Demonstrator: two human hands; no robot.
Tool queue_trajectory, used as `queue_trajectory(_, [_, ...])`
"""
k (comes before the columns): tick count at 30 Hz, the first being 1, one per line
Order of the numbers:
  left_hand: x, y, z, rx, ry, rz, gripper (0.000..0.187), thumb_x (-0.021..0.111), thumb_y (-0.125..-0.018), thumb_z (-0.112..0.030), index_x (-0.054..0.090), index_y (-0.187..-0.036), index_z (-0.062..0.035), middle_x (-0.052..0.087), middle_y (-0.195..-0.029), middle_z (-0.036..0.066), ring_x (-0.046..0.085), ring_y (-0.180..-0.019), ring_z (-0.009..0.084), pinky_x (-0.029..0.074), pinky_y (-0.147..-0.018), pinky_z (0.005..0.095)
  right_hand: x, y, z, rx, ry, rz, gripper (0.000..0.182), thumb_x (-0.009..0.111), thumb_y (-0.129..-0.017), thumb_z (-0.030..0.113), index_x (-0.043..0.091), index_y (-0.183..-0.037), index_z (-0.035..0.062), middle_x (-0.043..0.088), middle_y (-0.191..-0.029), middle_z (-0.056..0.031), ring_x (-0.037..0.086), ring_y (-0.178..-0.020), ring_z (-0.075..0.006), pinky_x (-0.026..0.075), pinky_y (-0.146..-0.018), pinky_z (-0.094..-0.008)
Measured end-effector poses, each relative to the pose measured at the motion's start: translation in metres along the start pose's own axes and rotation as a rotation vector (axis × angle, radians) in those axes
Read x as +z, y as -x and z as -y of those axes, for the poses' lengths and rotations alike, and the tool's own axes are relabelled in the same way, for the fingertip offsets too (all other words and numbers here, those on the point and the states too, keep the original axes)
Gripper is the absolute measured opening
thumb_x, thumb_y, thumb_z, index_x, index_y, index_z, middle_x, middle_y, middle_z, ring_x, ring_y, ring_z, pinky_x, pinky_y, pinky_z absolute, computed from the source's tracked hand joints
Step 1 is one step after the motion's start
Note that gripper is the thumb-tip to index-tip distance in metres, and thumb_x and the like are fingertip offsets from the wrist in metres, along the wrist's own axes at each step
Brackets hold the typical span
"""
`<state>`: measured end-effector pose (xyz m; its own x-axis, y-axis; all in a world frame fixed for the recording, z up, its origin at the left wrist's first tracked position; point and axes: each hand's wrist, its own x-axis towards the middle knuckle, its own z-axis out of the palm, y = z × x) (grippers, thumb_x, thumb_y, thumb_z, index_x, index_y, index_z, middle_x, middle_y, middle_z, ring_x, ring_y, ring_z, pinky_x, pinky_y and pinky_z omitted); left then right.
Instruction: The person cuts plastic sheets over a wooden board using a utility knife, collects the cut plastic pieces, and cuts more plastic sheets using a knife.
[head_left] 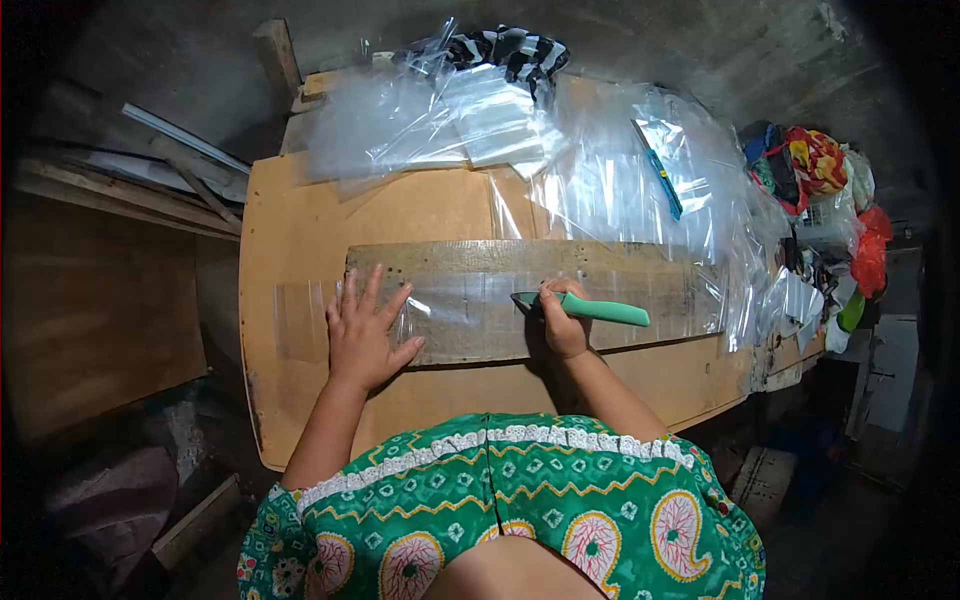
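A long worn wooden board lies across the table, with a strip of clear plastic film stretched over it. My left hand is pressed flat on the film near the board's left end, fingers spread. Closed around a knife with a mint-green handle, my right hand is over the middle of the board. The dark blade of the knife points left, its tip close over the film. Part of the handle is hidden by the fingers.
Clear plastic sheets are heaped along the back and right of the wooden table. On them lies a blue cutter. A black-and-white cloth sits at the back edge. Colourful bags and cloths are piled at the right.
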<state>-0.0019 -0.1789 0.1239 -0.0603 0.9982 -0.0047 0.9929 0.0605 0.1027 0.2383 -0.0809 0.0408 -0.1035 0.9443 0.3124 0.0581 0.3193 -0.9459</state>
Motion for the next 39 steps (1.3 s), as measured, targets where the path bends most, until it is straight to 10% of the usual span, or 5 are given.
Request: queue_trajectory(39, [-0.005,0.023,0.052,-0.014,0.013,-0.022,0.068,0.063,-0.062,-0.039,0.039,-0.125,-0.0259,0.020,-0.137,0.013,0.013,-0.126,0.0377,0.009,-0.100,0.0513,0.003,0.004,0.001,0.007,-0.071,0.028,0.008,0.053,-0.073,0.007,0.051,-0.067,0.0012,0.053,-0.069,-0.0116,0.051,-0.066,-0.0235,0.040,-0.062,-0.0320])
